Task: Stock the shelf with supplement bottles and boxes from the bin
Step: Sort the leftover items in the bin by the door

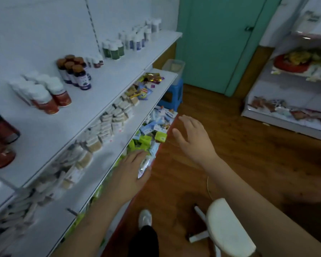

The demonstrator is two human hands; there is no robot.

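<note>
White shelving (93, 101) fills the 9 o'clock side, bottles on top. Your left hand (130, 171) grips a silvery packet (144, 168) at the lowest tier's edge; seat it flat. Right hand (191, 138) hovers spread, empty. No bin visible.

- You see the white shelf (107, 84) carrying upright supplement bottles in clusters along its top tier: red-labelled white bottles (44, 95), brown-capped dark bottles (76, 73), green-labelled bottles (114, 49).
- On the tier below, beige boxes (113, 115) stand in rows.
</note>
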